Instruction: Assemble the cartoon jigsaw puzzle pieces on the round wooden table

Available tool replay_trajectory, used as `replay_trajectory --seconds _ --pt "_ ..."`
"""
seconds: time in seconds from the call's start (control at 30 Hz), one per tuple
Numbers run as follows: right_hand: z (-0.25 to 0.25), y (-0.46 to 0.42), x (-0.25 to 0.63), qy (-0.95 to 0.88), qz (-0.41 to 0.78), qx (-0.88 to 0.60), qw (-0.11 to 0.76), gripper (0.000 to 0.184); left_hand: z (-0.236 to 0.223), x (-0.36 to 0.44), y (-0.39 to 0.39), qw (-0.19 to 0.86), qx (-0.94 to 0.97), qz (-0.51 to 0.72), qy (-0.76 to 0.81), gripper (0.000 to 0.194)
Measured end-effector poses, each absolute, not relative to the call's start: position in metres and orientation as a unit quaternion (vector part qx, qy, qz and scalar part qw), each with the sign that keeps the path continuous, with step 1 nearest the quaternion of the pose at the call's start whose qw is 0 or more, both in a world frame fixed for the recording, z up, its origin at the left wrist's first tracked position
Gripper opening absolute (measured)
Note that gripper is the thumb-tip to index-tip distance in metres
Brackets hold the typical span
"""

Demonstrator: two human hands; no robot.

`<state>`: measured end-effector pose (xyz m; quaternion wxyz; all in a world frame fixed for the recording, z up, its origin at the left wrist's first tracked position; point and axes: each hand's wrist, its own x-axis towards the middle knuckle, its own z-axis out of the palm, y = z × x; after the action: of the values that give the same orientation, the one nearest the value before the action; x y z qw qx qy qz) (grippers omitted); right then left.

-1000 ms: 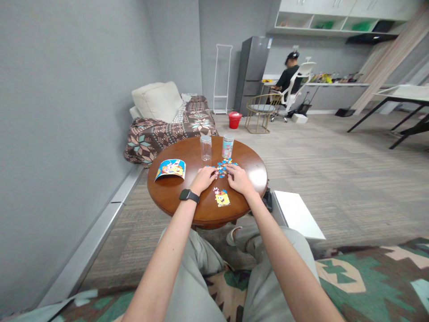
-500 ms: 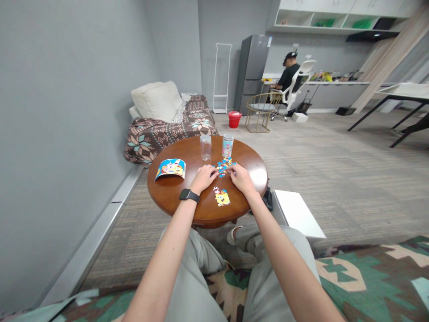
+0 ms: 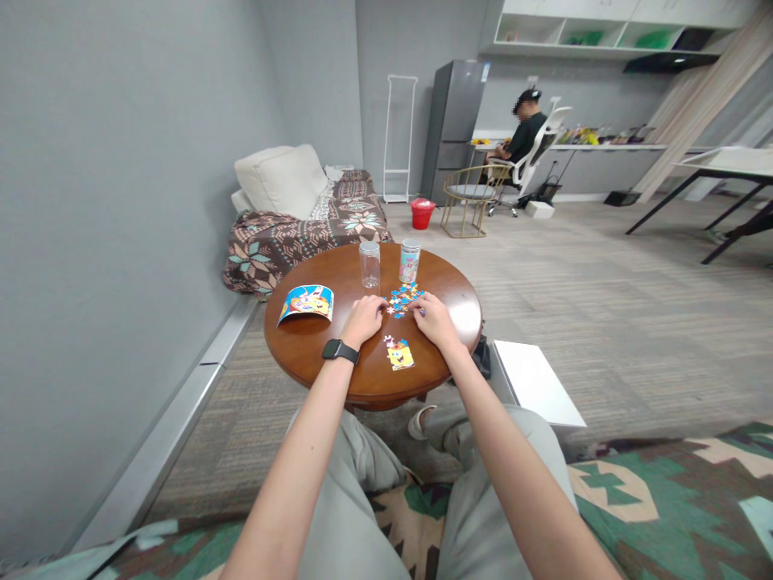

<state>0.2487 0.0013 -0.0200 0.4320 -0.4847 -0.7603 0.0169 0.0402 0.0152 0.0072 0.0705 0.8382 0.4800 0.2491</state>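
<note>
On the round wooden table (image 3: 326,354), a loose heap of small jigsaw puzzle pieces (image 3: 401,300), mostly blue, white and orange, lies between my hands. My left hand (image 3: 363,319), with a black watch at its wrist, is at the left edge of the heap, fingers curled and tips mostly hidden. At the right edge, my right hand (image 3: 433,321) has its thumb and fingers drawn together low over the pieces. Whatever either hand holds is too small to make out. Nearer me is a joined section of puzzle (image 3: 400,356) showing a yellow cartoon face.
A curved picture sheet (image 3: 307,303) stands at the table's left. Behind the heap are a clear jar (image 3: 369,266) and a printed canister (image 3: 409,263). A white box (image 3: 535,383) sits right of the table. Across the room, a person (image 3: 527,133) sits in a chair.
My left hand has drawn back slightly left, away from the heap, uncovering more pieces. The right hand has barely moved. The joined section stays in place.
</note>
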Motion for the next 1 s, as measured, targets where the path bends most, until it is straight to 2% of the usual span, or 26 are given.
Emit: replay_trajectory --seconds 0.2,0.53,0.67,0.77,1.0 --pt "-0.0191 0.0008 0.2494 -0.764 0.025 -0.496 0.411 0.021 0.0093 0.0433 0.0159 0.091 0.870 0.230 0.427 0.022" --pt "-0.0168 -0.0036 0.2463 -0.773 0.030 -0.497 0.393 0.024 0.0080 0.0430 0.0142 0.109 0.855 0.247 0.444 0.015" --pt "-0.0174 -0.0024 0.2466 -0.779 0.005 -0.478 0.405 0.017 0.0055 0.0425 0.0163 0.138 0.847 0.297 0.419 0.019" --pt "-0.0181 -0.0011 0.2467 -0.787 0.006 -0.483 0.383 0.009 0.0060 0.0421 0.0167 0.141 0.840 0.322 0.413 0.021" --pt "-0.0212 0.0017 0.2478 -0.786 0.014 -0.485 0.382 0.013 0.0026 0.0424 0.0192 0.168 0.830 0.347 0.404 0.020"
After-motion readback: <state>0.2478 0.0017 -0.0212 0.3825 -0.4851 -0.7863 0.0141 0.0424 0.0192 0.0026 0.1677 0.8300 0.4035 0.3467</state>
